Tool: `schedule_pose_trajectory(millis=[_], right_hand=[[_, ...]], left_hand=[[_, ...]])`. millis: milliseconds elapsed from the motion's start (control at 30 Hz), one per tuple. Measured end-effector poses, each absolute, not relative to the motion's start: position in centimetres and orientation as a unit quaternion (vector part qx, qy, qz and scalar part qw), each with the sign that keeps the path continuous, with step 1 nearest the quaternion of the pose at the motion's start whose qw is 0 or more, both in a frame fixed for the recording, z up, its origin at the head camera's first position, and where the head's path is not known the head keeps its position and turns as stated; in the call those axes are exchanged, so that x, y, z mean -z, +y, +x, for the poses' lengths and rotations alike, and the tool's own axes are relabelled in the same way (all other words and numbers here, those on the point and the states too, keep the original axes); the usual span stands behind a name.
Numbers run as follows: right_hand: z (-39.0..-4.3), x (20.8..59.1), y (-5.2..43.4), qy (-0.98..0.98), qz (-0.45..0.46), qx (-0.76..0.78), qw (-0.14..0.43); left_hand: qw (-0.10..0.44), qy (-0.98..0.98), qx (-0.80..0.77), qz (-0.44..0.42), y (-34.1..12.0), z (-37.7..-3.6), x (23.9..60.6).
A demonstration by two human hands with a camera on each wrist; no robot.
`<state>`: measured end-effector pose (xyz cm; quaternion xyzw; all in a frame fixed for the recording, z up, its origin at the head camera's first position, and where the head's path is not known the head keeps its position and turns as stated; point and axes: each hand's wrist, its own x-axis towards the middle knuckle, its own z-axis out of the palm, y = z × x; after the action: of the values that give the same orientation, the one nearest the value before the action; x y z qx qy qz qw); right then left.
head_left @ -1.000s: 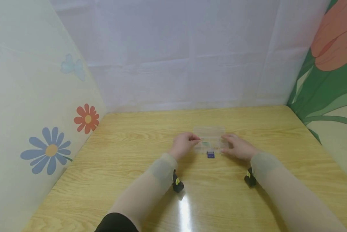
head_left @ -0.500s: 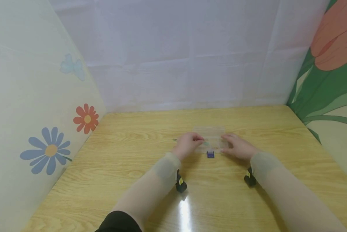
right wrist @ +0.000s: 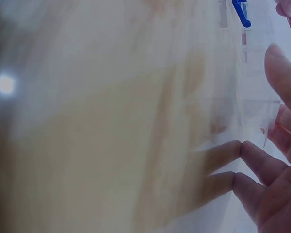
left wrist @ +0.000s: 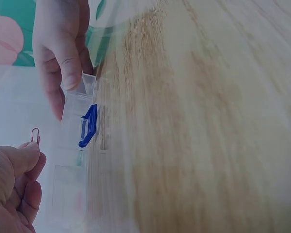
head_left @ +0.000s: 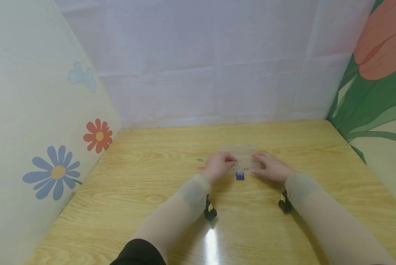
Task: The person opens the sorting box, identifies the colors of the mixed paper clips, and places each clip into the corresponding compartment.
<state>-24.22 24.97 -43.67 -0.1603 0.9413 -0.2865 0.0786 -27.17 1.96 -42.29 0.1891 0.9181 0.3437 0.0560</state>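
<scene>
A clear plastic compartment box (head_left: 238, 148) lies on the table with its lid raised at the back. Its blue latch (head_left: 240, 176) faces me at the front. My left hand (head_left: 218, 166) is over the box's left part, pinching a red paper clip (left wrist: 35, 133) upright between thumb and fingertips. At the right end my right hand (head_left: 273, 168) holds the box, thumb near the front corner and fingers farther back. Inside the box, small coloured pieces show faintly through the plastic.
Left of the box, a green paper clip (head_left: 200, 159) and a red one (head_left: 201, 168) lie on the wooden table (head_left: 151, 191). A white cloth (head_left: 198, 73) hangs behind. Flower-printed panels (head_left: 35, 110) stand on both sides.
My left hand has moved rightward over the box with the paper clip, uncovering the green and red clips on the table. The right hand and the box stay put.
</scene>
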Motion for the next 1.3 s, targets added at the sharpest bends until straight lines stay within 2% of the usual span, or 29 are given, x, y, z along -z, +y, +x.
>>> schedule_pose_trajectory(millis=[1300], right_hand=[[-24.2, 43.6, 25.0, 0.942, -0.168, 0.282, 0.067]], left_hand=[[0.038, 0.941, -0.262, 0.212, 4.7, -26.6, 42.3]])
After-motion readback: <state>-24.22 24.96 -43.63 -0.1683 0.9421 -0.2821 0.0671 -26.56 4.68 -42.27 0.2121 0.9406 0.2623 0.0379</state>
